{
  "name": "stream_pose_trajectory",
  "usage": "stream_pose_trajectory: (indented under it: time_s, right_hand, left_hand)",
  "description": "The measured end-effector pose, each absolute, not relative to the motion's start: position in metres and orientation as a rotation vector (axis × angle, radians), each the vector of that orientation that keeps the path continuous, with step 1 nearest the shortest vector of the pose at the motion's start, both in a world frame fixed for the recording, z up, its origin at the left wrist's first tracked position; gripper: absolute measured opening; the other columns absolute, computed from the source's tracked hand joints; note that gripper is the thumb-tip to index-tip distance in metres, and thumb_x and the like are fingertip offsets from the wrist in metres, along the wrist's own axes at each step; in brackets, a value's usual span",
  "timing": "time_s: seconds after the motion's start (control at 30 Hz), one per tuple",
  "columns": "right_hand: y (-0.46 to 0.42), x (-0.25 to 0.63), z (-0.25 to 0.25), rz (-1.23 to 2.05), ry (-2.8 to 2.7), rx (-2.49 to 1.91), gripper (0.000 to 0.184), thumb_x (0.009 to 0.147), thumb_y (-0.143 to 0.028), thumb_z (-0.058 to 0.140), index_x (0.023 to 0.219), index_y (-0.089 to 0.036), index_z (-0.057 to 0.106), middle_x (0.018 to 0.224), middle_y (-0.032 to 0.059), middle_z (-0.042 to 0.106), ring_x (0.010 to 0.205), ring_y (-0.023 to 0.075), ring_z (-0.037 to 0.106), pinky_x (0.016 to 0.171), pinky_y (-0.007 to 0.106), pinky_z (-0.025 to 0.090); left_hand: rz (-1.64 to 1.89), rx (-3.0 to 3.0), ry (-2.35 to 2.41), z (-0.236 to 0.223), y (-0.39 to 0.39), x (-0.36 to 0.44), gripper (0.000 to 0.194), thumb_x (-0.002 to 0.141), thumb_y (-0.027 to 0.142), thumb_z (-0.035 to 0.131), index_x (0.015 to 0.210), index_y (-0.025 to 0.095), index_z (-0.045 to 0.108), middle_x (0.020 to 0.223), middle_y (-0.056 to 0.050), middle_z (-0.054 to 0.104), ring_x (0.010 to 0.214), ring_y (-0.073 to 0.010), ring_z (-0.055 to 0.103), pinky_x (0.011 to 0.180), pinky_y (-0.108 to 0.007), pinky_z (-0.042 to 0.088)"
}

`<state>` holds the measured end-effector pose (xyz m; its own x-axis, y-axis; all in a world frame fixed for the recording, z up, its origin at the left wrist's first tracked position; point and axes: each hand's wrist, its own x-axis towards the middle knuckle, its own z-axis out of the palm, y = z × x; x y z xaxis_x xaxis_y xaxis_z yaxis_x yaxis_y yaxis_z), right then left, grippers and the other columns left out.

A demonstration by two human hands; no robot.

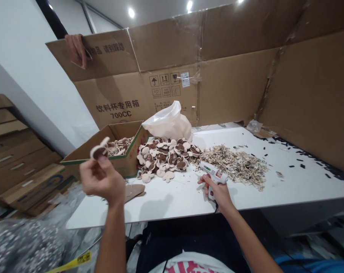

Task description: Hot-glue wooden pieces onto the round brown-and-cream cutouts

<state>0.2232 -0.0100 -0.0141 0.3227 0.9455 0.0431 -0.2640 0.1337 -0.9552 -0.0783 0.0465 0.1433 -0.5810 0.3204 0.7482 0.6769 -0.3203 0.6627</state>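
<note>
My left hand (103, 178) is raised at the left, in front of an open carton. Its fingers pinch a small cream-and-brown felt piece (98, 151) with rounded ears, slightly blurred. My right hand (219, 192) grips a white glue gun (213, 173) low over the white table, nozzle toward the upper left. Beyond the hands lies a heap of similar felt pieces (163, 153). Just past the glue gun spreads a pile of short cream cords (237, 165). The open carton (133, 162) contains more felt pieces with cords.
A cardboard wall (231, 83) stands along the back and right. Another person's hand (77, 51) rests over its top left edge. A white plastic bag (172, 123) sits behind the heap. Small black pieces (302, 166) lie scattered at the right. A brown flat piece (134, 190) lies near the left front.
</note>
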Motion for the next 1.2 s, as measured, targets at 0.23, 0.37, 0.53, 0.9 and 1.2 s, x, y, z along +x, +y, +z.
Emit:
stream_pose_trajectory:
  time_s: [0.23, 0.37, 0.53, 0.9, 1.2]
  right_hand:
    - [-0.01, 0.222, -0.011, 1.022, -0.733, -1.069, 0.04, 0.084, -0.056, 0.077, 0.083, -0.016, 0.072, 0.08, 0.0088, 0.078, 0.038, 0.0102, 0.052, 0.038, 0.025, 0.041]
    - [-0.012, 0.22, -0.008, 0.876, -0.658, -1.11, 0.042, 0.083, -0.058, 0.077, 0.082, -0.016, 0.072, 0.077, 0.0087, 0.078, 0.039, 0.0109, 0.055, 0.037, 0.023, 0.041]
    - [-0.013, 0.22, -0.011, 0.663, -0.444, -1.124, 0.038, 0.089, -0.055, 0.071, 0.084, -0.017, 0.071, 0.078, 0.0063, 0.078, 0.043, 0.0117, 0.06, 0.044, 0.023, 0.046]
    - [-0.007, 0.222, -0.016, 0.629, -0.398, -1.118, 0.035, 0.087, -0.051, 0.072, 0.081, -0.017, 0.07, 0.079, 0.005, 0.077, 0.044, 0.0109, 0.059, 0.043, 0.022, 0.042]
    - [-0.008, 0.221, -0.011, 0.624, -0.395, -1.146, 0.038, 0.087, -0.053, 0.07, 0.077, -0.017, 0.071, 0.063, 0.0023, 0.071, 0.042, 0.009, 0.054, 0.038, 0.02, 0.029]
  left_hand:
    - [-1.511, -1.494, -1.697, 0.154, 0.094, -0.117, 0.03, 0.089, 0.033, 0.069, 0.113, 0.015, 0.067, 0.105, -0.009, 0.067, 0.079, -0.0199, 0.058, 0.087, -0.034, 0.046]
    - [-1.556, -1.833, -1.557, 0.111, 0.075, -0.061, 0.025, 0.102, 0.029, 0.046, 0.091, 0.017, 0.065, 0.081, -0.004, 0.066, 0.069, -0.0171, 0.057, 0.069, -0.028, 0.043]
    - [-1.32, -2.514, -1.283, 0.062, 0.053, 0.025, 0.034, 0.101, 0.025, 0.046, 0.069, 0.02, 0.053, 0.057, 0.002, 0.053, 0.05, -0.0129, 0.047, 0.055, -0.027, 0.032]
    - [-1.021, -3.037, -1.193, 0.028, 0.089, 0.104, 0.013, 0.09, 0.014, 0.059, 0.097, 0.022, 0.067, 0.099, -0.004, 0.073, 0.087, -0.0197, 0.067, 0.076, -0.029, 0.046]
    - [-1.092, -3.002, -1.285, 0.023, 0.108, 0.148, 0.005, 0.088, 0.025, 0.064, 0.09, 0.022, 0.068, 0.097, -0.005, 0.071, 0.093, -0.0229, 0.066, 0.08, -0.031, 0.047]
